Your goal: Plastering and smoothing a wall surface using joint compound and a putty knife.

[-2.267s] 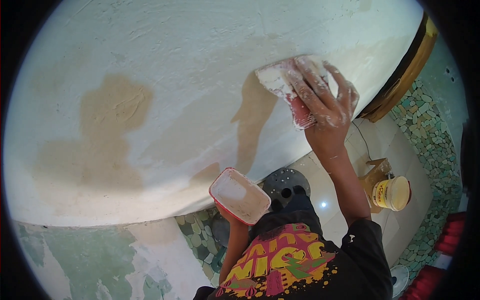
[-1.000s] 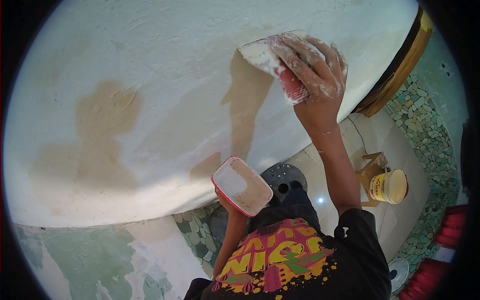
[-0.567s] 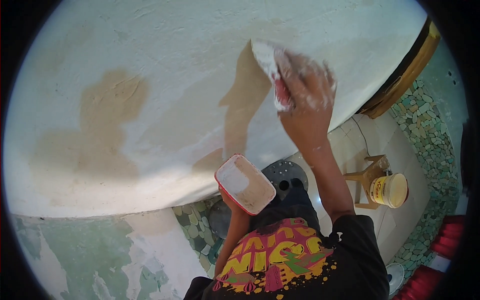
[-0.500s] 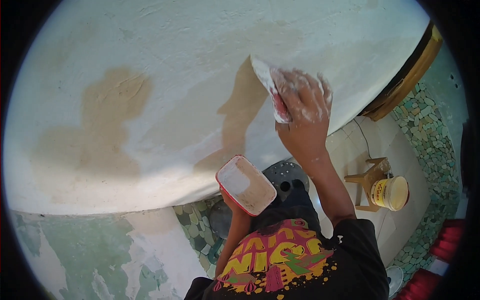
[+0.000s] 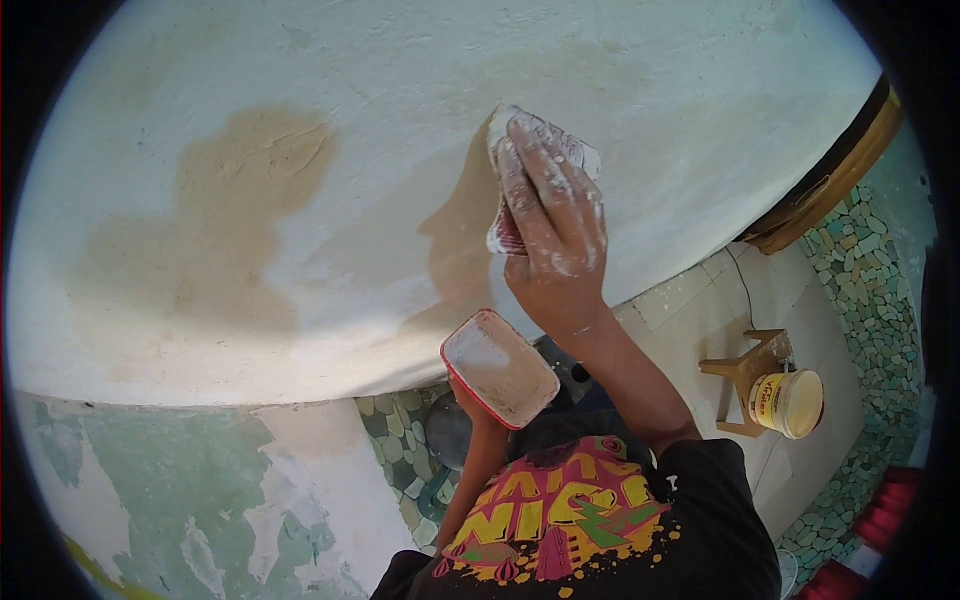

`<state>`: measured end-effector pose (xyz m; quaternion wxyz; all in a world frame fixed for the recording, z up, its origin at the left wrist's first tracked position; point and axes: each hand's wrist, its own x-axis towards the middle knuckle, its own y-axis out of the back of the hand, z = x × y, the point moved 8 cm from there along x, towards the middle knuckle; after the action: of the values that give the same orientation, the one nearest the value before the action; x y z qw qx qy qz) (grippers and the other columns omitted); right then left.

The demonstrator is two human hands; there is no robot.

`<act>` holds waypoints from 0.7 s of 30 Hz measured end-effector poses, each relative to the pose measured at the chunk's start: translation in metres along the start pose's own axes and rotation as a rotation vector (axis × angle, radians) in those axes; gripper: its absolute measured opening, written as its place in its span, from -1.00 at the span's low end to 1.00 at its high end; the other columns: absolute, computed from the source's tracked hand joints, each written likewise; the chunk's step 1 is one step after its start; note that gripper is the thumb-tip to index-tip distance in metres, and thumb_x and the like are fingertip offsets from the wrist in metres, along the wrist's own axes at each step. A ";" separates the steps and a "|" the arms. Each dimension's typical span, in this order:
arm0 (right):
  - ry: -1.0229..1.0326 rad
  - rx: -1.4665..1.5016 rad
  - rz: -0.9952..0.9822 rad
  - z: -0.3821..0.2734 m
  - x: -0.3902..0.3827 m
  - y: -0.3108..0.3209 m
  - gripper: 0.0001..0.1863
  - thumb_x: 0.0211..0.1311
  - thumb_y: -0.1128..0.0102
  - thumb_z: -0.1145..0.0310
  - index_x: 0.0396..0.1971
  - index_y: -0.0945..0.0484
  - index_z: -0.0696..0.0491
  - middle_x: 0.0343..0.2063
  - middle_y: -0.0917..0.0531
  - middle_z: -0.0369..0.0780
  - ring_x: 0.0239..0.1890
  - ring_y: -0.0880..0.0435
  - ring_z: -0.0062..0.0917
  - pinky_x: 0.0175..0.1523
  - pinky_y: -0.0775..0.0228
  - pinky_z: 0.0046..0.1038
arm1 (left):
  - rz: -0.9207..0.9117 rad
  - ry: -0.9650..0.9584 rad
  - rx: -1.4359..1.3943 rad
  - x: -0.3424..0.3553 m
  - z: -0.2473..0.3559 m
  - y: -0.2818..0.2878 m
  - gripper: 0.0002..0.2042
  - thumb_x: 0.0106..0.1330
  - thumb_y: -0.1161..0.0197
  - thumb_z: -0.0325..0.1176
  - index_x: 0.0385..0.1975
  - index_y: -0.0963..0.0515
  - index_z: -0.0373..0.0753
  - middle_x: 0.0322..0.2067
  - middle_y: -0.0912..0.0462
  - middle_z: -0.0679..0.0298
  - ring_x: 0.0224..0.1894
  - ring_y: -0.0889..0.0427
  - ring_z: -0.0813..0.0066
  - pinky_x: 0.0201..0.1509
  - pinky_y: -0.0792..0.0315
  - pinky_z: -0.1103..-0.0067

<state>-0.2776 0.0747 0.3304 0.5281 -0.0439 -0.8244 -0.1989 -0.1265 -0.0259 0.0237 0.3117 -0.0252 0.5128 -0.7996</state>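
Observation:
My right hand (image 5: 555,205), dusted with white paste, is closed on a flat putty spreader (image 5: 508,238), white-smeared with maroon showing along its lower edge. Fingers lie across its back, pressing it to the pale wall (image 5: 400,150). Below, my left hand (image 5: 468,402) supports a rectangular tray (image 5: 525,385) with a red rim; most of its fingers are hidden under the tray. White paste lies in the upper left part of the tray, with a thin beige smear over the rest. Brownish shadows fall across the wall beside the spreader.
To the right, a brown stool (image 5: 745,370) stands on the tiled floor beside a yellowish bucket (image 5: 790,403). A curved wooden edge (image 5: 835,185) borders the wall. Green pebble stone (image 5: 860,250) edges the floor. Peeling green paint (image 5: 190,480) covers the lower left surface.
My right hand has turned and shifted left, laying the spreader flatter against the wall with its back toward me. The tray in my left hand stays nearly in place; the view has shifted slightly.

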 end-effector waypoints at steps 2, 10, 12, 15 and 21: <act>0.020 -0.023 0.011 0.001 -0.007 -0.009 -0.31 -0.09 -0.13 0.73 0.18 -0.60 0.08 0.27 -0.54 -0.20 0.24 -0.52 -0.15 0.32 -0.36 -0.13 | -0.058 0.014 0.011 0.007 -0.002 0.008 -0.34 0.50 0.30 0.21 0.42 -0.25 -0.11 0.33 -0.39 0.15 0.30 -0.46 0.04 0.39 -0.36 0.14; 0.001 0.019 -0.147 -0.001 -0.014 -0.006 -0.34 -0.08 -0.19 0.68 0.16 -0.61 0.06 0.26 -0.56 -0.21 0.26 -0.53 -0.16 0.33 -0.33 -0.09 | 0.019 0.010 0.045 0.015 -0.008 0.002 -0.33 0.50 0.27 0.22 0.41 -0.26 -0.12 0.33 -0.41 0.15 0.32 -0.46 0.06 0.40 -0.35 0.14; 0.036 0.010 -0.099 -0.001 -0.008 0.009 -0.36 -0.05 -0.21 0.67 0.16 -0.61 0.06 0.27 -0.56 -0.21 0.26 -0.53 -0.16 0.33 -0.33 -0.09 | -0.029 0.033 0.010 0.016 -0.009 -0.002 -0.33 0.49 0.26 0.22 0.42 -0.26 -0.12 0.33 -0.41 0.15 0.32 -0.45 0.06 0.40 -0.35 0.14; 0.055 -0.009 -0.016 0.004 0.002 0.013 -0.41 0.00 -0.23 0.64 0.15 -0.62 0.06 0.28 -0.55 -0.20 0.28 -0.53 -0.18 0.34 -0.33 -0.10 | -0.103 0.068 0.002 0.013 -0.013 -0.006 -0.32 0.49 0.26 0.23 0.43 -0.25 -0.13 0.35 -0.40 0.15 0.33 -0.44 0.05 0.40 -0.35 0.13; 0.052 -0.057 -0.207 0.011 -0.028 -0.021 -0.32 -0.05 -0.23 0.63 0.21 -0.58 0.02 0.30 -0.52 -0.19 0.31 -0.50 -0.23 0.37 -0.33 -0.15 | 0.029 0.015 0.020 0.011 -0.013 -0.002 -0.32 0.48 0.24 0.25 0.41 -0.26 -0.09 0.28 -0.45 0.13 0.26 -0.49 0.00 0.34 -0.40 0.10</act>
<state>-0.2813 0.0632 0.2958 0.5246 0.0318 -0.8045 -0.2768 -0.1404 -0.0205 0.0160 0.3195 -0.0087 0.5075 -0.8002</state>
